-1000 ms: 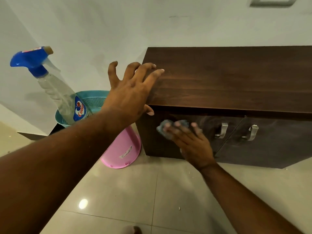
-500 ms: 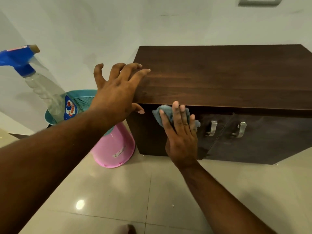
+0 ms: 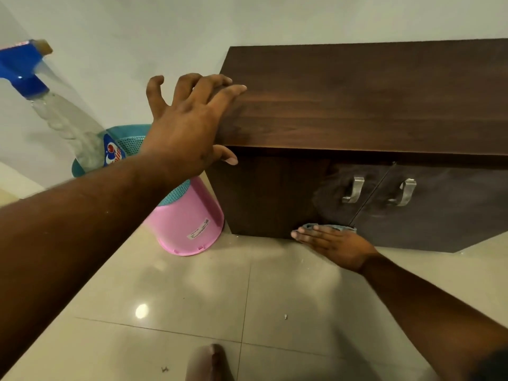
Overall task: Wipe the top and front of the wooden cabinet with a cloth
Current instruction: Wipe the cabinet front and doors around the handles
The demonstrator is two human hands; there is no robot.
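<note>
Glossy beige floor tiles (image 3: 192, 298) run up to a pale wall (image 3: 137, 37), and the dark wooden cabinet (image 3: 357, 100) stands against it, its two doors shut, each with a bent metal handle (image 3: 354, 189). The left arm reaches forward from the lower left; the left hand (image 3: 187, 133) rests on the top's front left corner, its fingers (image 3: 220, 92) spread apart and straight on the wood, the thumb hooked under the edge. The right arm stretches low from the right. The right hand (image 3: 335, 244) lies flat, fingers straight and close together, pressing the blue cloth (image 3: 330, 227) against the bottom of the cabinet front, just above the floor, below the left door. Left of the cabinet, a spray bottle (image 3: 68, 119) with a blue trigger leans in a teal perforated basket (image 3: 129, 138) that is nested in a tilted pink tub (image 3: 189, 218).
</note>
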